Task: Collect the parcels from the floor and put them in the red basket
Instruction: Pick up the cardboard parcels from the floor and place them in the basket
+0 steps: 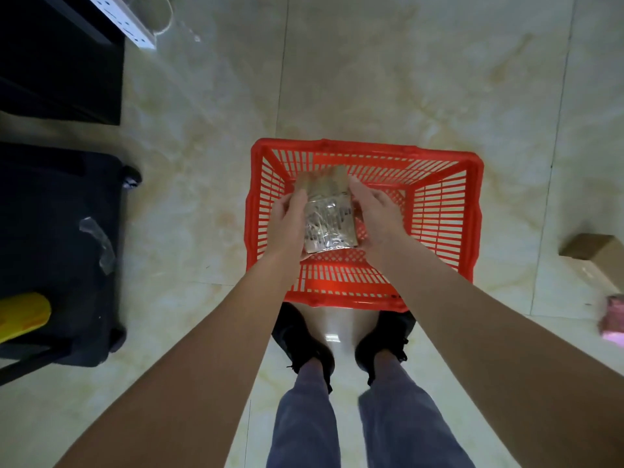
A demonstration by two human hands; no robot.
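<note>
The red basket (439,211) stands on the tiled floor just ahead of my feet. Over its open top I hold a small brown cardboard parcel (329,214) with a shiny taped label. My left hand (287,224) grips its left side and my right hand (374,214) grips its right side. The basket's floor shows bare around the parcel. Another brown cardboard parcel (597,258) lies on the floor at the right edge, and a pink wrapped parcel (613,319) lies just below it.
A black wheeled case (57,251) with a yellow roll (22,315) on it stands at the left. Dark furniture (57,62) and a white power strip (125,21) fill the top left corner. My black shoes (307,339) stand right behind the basket.
</note>
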